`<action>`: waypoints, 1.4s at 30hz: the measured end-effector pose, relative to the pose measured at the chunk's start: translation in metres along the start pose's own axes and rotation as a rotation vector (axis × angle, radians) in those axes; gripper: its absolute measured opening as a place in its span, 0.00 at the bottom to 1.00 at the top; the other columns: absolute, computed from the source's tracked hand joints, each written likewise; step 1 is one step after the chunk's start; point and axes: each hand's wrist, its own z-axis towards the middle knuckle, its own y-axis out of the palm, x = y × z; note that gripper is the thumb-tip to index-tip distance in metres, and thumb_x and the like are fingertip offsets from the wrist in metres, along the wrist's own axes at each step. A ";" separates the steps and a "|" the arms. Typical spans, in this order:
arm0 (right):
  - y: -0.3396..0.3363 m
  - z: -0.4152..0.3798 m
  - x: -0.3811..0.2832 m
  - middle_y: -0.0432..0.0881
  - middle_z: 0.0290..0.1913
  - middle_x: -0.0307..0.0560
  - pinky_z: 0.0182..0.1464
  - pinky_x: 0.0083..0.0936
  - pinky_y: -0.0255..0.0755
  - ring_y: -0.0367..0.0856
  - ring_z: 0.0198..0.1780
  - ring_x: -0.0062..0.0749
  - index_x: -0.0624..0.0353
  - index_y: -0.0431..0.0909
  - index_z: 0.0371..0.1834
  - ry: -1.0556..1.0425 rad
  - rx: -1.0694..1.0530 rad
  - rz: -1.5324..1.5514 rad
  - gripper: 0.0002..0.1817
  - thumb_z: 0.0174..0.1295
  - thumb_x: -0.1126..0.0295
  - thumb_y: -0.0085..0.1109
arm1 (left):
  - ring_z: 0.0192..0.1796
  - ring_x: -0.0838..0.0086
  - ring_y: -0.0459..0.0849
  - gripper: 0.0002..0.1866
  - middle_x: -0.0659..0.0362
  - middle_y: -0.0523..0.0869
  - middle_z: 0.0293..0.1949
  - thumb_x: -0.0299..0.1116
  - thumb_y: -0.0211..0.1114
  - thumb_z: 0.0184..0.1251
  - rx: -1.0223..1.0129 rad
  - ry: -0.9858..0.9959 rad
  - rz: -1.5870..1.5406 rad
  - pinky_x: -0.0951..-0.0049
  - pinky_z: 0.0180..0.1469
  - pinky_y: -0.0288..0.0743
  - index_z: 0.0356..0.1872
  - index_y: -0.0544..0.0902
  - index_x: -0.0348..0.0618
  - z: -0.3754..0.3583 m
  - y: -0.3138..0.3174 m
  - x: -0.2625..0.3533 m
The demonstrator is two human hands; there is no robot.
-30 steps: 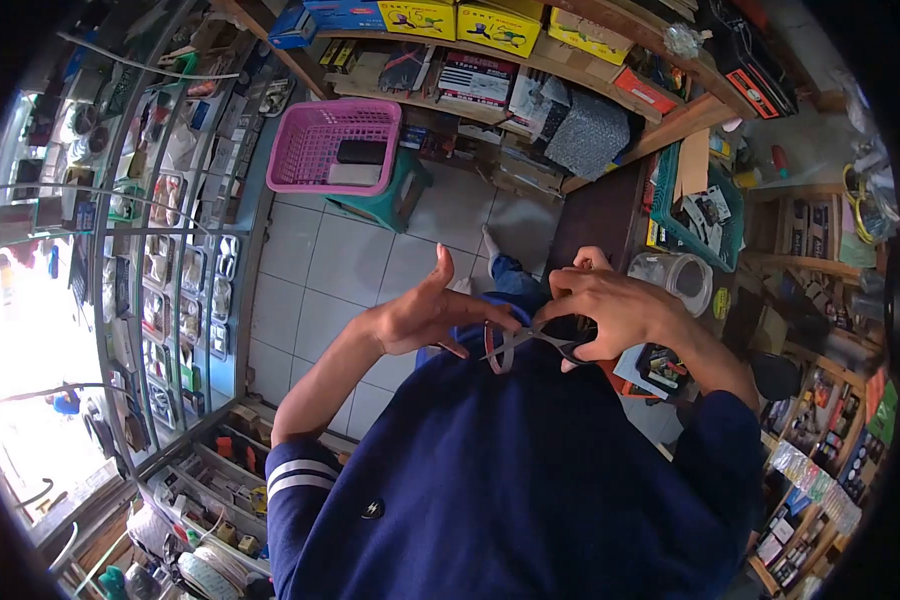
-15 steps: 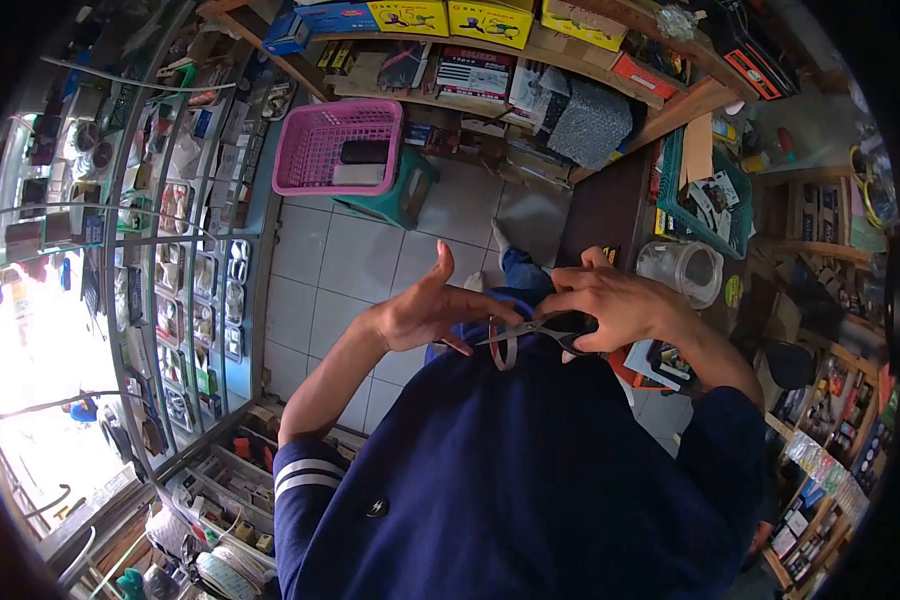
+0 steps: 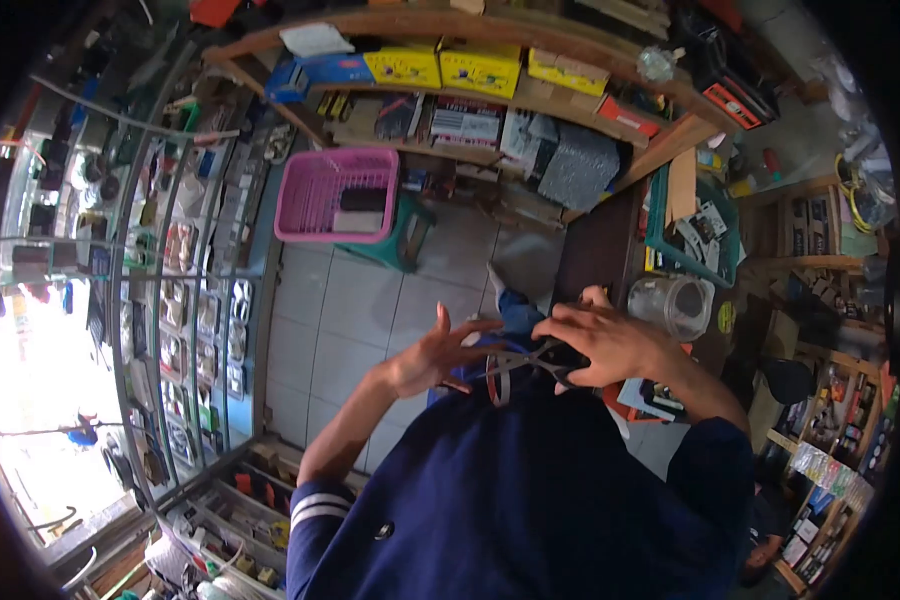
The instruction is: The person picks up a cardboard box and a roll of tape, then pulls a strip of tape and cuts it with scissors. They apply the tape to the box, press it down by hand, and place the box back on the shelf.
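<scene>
My right hand grips a pair of dark-handled scissors, its fingers bent around the handles. The blades stand apart and point left toward my left hand. That hand has its thumb raised and its fingers spread out toward the blades. Between the two hands, at the blades, a thin pale strip curves in a loop in front of my dark blue shirt. Whether my left fingertips touch the strip, I cannot make out.
A pink basket with a dark and a pale item rests on a green stool. Wooden shelves with boxes stand ahead. To the right are a clear jar and a green crate; a glass display rack lines the left.
The scissors' blades have spread wider. My view has tilted up, so the basket, shelves and both hands sit lower in the picture.
</scene>
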 end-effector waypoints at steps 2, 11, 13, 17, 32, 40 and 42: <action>-0.011 -0.002 0.003 0.78 0.49 0.44 0.59 0.38 0.62 0.75 0.48 0.44 0.49 0.74 0.59 -0.001 0.058 -0.014 0.36 0.50 0.48 0.79 | 0.79 0.58 0.60 0.58 0.46 0.64 0.78 0.87 0.29 0.59 0.086 0.083 0.037 0.47 0.67 0.63 0.80 0.56 0.53 0.005 0.003 -0.002; -0.103 0.007 0.064 0.80 0.33 0.40 0.39 0.28 0.76 0.83 0.37 0.28 0.59 0.79 0.38 0.175 0.631 0.210 0.14 0.50 0.79 0.74 | 0.64 0.66 0.78 0.56 0.53 0.77 0.68 0.33 0.79 0.60 0.336 0.544 0.897 0.65 0.57 0.77 0.80 0.46 0.43 0.054 0.001 -0.027; -0.134 0.013 0.083 0.76 0.28 0.35 0.33 0.22 0.69 0.77 0.31 0.17 0.60 0.79 0.36 0.258 0.747 0.284 0.13 0.52 0.80 0.74 | 0.63 0.65 0.79 0.57 0.52 0.78 0.67 0.34 0.80 0.59 0.310 0.534 0.875 0.66 0.57 0.77 0.80 0.46 0.42 0.068 0.000 -0.019; -0.193 0.032 0.134 0.75 0.22 0.34 0.29 0.21 0.64 0.72 0.25 0.17 0.62 0.79 0.35 0.372 0.867 0.144 0.12 0.52 0.77 0.76 | 0.63 0.61 0.80 0.60 0.51 0.79 0.65 0.35 0.82 0.55 0.306 0.614 0.999 0.63 0.63 0.75 0.81 0.46 0.41 0.091 0.004 0.037; -0.260 0.102 0.260 0.85 0.29 0.52 0.44 0.43 0.79 0.88 0.40 0.49 0.56 0.83 0.27 0.391 0.745 -0.240 0.02 0.52 0.76 0.65 | 0.64 0.39 0.77 0.57 0.37 0.82 0.59 0.42 0.78 0.55 0.939 1.029 1.663 0.49 0.67 0.69 0.79 0.47 0.41 0.225 0.052 0.379; -0.236 0.088 0.252 0.86 0.37 0.56 0.50 0.44 0.79 0.86 0.44 0.52 0.61 0.85 0.33 0.427 0.947 -0.603 0.08 0.50 0.81 0.61 | 0.59 0.39 0.80 0.49 0.38 0.81 0.58 0.41 0.70 0.61 1.028 0.899 1.845 0.47 0.66 0.70 0.78 0.50 0.43 0.264 0.018 0.384; -0.234 0.083 0.254 0.86 0.35 0.54 0.50 0.45 0.79 0.86 0.42 0.52 0.61 0.85 0.36 0.347 1.048 -0.602 0.09 0.51 0.80 0.63 | 0.62 0.42 0.79 0.46 0.39 0.79 0.61 0.41 0.69 0.63 1.011 0.971 1.827 0.47 0.67 0.69 0.78 0.53 0.44 0.265 0.018 0.382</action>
